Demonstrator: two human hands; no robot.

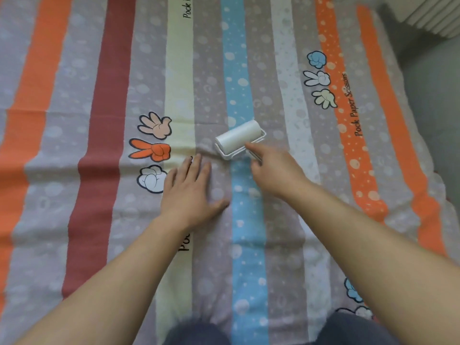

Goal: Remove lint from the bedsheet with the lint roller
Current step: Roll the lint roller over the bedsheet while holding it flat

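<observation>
The right hand (276,170) closed around the handle of the white cylindrical lint roller (238,138), forefinger extended along it, presumably to press the drum down just ahead of the grip. Beside that grip, the left hand (190,192) lay open and flat, apparently keeping the striped cotton bedsheet (104,120) taut. Grey floor (433,95) showed beyond the sheet's far right edge.

L hand (190,188) flat, fingers spread; R hand (273,170) closed, index finger out, both arms extended

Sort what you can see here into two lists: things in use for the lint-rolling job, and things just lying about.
In use:
lint roller
bedsheet
right hand, holding the roller's handle
left hand, flat on the sheet

Not part of it:
white folded stack, top right corner
</observation>
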